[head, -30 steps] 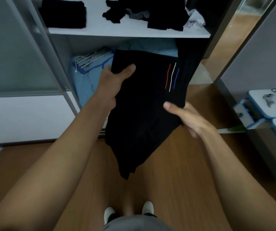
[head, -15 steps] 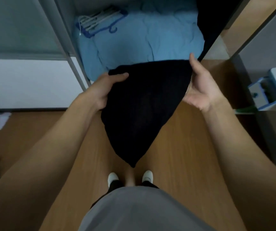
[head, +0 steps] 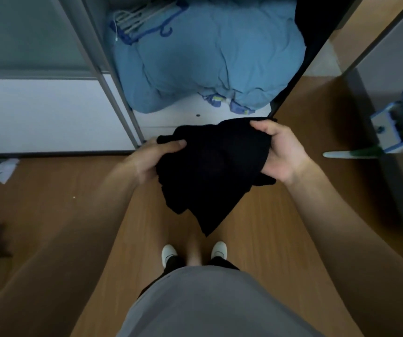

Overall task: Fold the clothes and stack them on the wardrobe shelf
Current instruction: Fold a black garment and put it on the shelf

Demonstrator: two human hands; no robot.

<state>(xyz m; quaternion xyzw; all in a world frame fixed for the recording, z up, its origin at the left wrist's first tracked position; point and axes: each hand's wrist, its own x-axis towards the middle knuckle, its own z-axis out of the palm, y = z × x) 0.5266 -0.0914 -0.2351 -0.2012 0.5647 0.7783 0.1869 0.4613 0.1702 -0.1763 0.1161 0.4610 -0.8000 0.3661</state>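
A black garment (head: 207,171) hangs between both hands over the wooden floor, in front of the open wardrobe. My left hand (head: 152,159) grips its left upper edge, thumb on top. Its right upper corner is pinched in my right hand (head: 280,152). The cloth is bunched at the top and tapers to a point above my white shoes. The wardrobe's upper shelf is out of view.
A blue duvet (head: 207,59) with hangers (head: 142,20) on it fills the wardrobe's bottom compartment. The grey door frame (head: 113,93) stands left of it. Crumpled paper (head: 3,169) lies on the floor at left. A blue-and-white unit (head: 400,127) juts in at right.
The view has tilted down, so the upper shelf left the frame. Both hands brought the black garment lower and closer together, folding it smaller; its coloured stripes no longer show.
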